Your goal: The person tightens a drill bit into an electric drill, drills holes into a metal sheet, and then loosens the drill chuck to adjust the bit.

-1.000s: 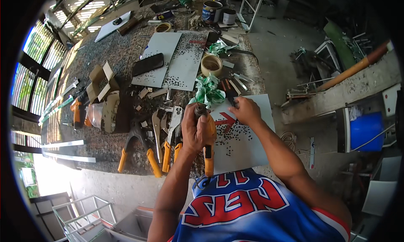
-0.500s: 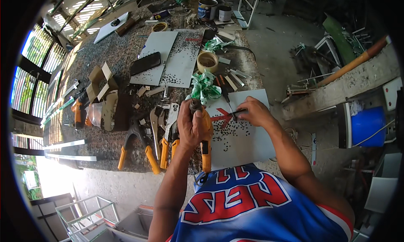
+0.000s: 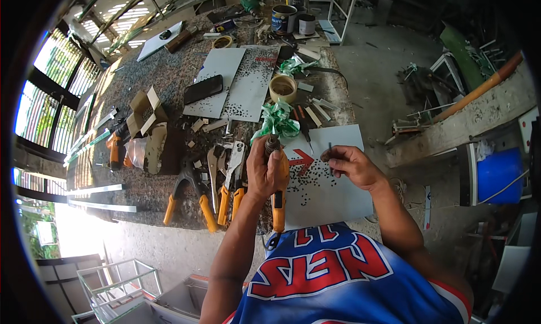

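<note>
My left hand (image 3: pixel 260 174) is wrapped round a yellow power drill (image 3: pixel 279 205), its dark chuck (image 3: pixel 273 144) facing up. To the right, my right hand (image 3: pixel 358 167) pinches a small dark rod-like piece (image 3: pixel 330 150); it is too small to tell its kind. Beneath the right hand lies a white sheet (image 3: pixel 338 208) with a red arrow (image 3: pixel 303 159) and many small dark bits scattered on it. A slim dark-handled tool (image 3: pixel 304 126) lies at the sheet's far edge. Crumpled green-and-white plastic (image 3: pixel 279 120) sits just beyond the chuck.
Yellow-handled pliers and cutters (image 3: pixel 205 208) lie left of my left hand. Farther left stand an open cardboard box (image 3: pixel 147 114) and another orange drill (image 3: pixel 114 149). Beyond are a tape roll (image 3: pixel 283 88), a phone (image 3: pixel 203 90) on pale sheets, and cans (image 3: pixel 283 19).
My right hand has drawn back slightly to the right, uncovering the red arrow's tip. The dark piece in it has turned from lying sideways to nearly upright. My left hand still grips the drill.
</note>
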Demonstrator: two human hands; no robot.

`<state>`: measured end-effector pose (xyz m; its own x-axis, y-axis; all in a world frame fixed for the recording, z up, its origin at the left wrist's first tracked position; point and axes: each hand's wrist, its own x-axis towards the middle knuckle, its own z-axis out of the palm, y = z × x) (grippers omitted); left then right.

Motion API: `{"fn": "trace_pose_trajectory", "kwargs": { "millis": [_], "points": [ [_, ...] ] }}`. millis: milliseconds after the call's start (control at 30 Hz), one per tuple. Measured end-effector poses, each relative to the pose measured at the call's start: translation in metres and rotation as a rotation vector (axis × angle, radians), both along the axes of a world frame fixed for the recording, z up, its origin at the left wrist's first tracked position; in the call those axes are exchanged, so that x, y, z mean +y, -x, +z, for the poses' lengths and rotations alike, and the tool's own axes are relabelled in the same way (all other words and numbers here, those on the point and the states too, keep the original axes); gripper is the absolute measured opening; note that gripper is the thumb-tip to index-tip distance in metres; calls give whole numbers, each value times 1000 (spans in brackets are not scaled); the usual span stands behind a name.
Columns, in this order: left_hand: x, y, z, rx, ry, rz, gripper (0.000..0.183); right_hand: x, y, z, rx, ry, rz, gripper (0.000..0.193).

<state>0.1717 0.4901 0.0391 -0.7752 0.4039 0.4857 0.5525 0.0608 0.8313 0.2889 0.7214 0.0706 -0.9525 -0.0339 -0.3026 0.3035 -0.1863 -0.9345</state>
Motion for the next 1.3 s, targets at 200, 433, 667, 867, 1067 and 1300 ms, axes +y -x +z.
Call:
{"fn": "trace_pose_trajectory", "kwargs": {
  "millis": [200, 433, 667, 867, 1067, 1300],
  "points": [
    [7, -2, 4, -28, -28, -16, 33, -31, 11, 21, 186, 106, -14, 20],
    [10, -5, 7, 38, -10, -2, 32, -53, 23, 34, 39, 144, -31, 29],
    [16, -12, 13, 57, 19, 51, 35, -58, 28, 35, -11, 174, -122, 26],
    [24, -18, 16, -80, -96, 51, 43, -53, 23, 42, -39, 85, -200, 25],
    [23, -19, 4, -55, 15, -10, 41, -49, 23, 49, -110, 66, -235, 23],
    [30, -25, 1, 97, 74, 153, 37, -46, 36, 45, -262, 203, -186, 24]
  ]
}}
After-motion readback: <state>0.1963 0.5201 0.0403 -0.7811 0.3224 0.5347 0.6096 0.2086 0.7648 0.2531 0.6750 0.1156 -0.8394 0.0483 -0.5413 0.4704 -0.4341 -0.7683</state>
